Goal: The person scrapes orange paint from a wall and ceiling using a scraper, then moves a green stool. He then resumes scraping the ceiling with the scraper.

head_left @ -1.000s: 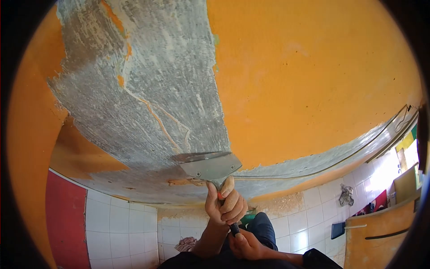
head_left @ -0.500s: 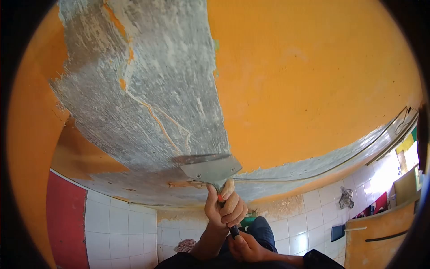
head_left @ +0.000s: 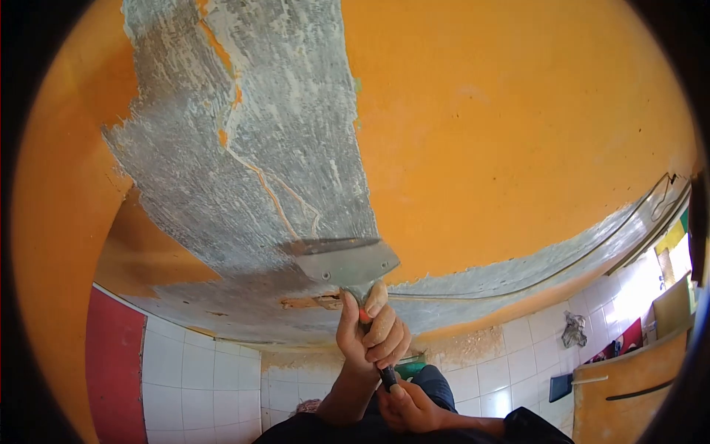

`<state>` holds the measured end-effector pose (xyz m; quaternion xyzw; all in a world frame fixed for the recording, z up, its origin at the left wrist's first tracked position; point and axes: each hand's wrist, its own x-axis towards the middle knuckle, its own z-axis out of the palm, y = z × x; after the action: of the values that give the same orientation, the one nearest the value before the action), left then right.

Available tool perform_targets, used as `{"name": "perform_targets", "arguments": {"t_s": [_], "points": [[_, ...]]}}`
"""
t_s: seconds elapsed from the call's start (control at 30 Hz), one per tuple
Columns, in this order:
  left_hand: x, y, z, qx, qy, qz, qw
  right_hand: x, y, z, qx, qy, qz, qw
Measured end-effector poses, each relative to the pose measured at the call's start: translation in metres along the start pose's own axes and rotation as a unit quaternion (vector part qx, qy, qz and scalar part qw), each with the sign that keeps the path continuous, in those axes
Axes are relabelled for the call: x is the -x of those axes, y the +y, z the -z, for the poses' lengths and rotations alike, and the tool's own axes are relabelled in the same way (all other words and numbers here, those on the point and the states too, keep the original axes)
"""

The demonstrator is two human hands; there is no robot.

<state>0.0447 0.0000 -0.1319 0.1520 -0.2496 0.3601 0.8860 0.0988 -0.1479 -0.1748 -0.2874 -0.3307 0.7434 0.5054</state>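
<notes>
Grey scraped patch (head_left: pixel 244 148) left-centre, right edge meeting intact orange paint (head_left: pixel 518 133), open surface beyond. Scraper (head_left: pixel 347 263) blade flat on the patch's lower edge, just above both hands: left hand (head_left: pixel 370 333) clenched round the handle, right hand (head_left: pixel 407 405) gripping its butt. White tiles (head_left: pixel 200 377) below, orange door (head_left: pixel 629 392) far right

Scraper (head_left: pixel 347 263) lies against wall (head_left: pixel 518 148) (tiles (head_left: pixel 200 377) below it).
</notes>
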Motion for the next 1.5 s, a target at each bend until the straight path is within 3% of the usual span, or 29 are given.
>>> {"name": "perform_targets", "arguments": {"t_s": [0.13,1.13,1.43,1.5], "points": [[0.003,0.0,-0.005,-0.027,0.044,-0.01,0.999,0.0,-0.001,-0.005,-0.017,0.016,-0.022,0.999],[-0.017,-0.003,-0.029,-0.011,-0.001,-0.027,1.0,0.009,-0.037,-0.022,-0.009,0.012,-0.057,0.998],[-0.031,0.001,-0.038,-0.011,-0.046,-0.021,0.999,0.005,-0.05,-0.028,0.017,-0.012,-0.039,0.999],[-0.029,-0.003,-0.036,-0.007,-0.039,-0.026,0.999,0.009,-0.05,-0.037,0.091,0.065,0.06,0.992]]}}
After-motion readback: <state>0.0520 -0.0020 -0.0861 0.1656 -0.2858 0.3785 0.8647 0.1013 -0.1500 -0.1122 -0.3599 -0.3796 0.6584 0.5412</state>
